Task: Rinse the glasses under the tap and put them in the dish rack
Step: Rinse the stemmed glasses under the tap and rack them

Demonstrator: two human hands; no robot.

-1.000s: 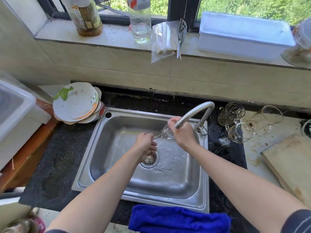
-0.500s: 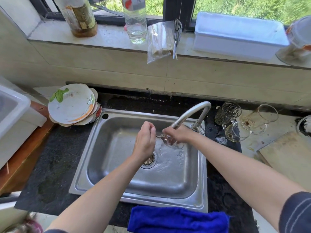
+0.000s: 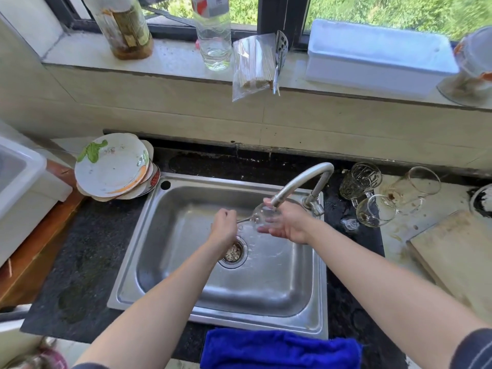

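One wine glass [image 3: 262, 213] under the tap [image 3: 300, 179], left fingers [image 3: 229, 213] pinching its stem, right fingers [image 3: 267, 230] relaxed; three glasses [image 3: 375, 212] nearby.

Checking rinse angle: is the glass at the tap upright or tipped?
Tipped sideways: the left hand grips the wine glass by its stem; the bowl lies under the tap against the right hand.
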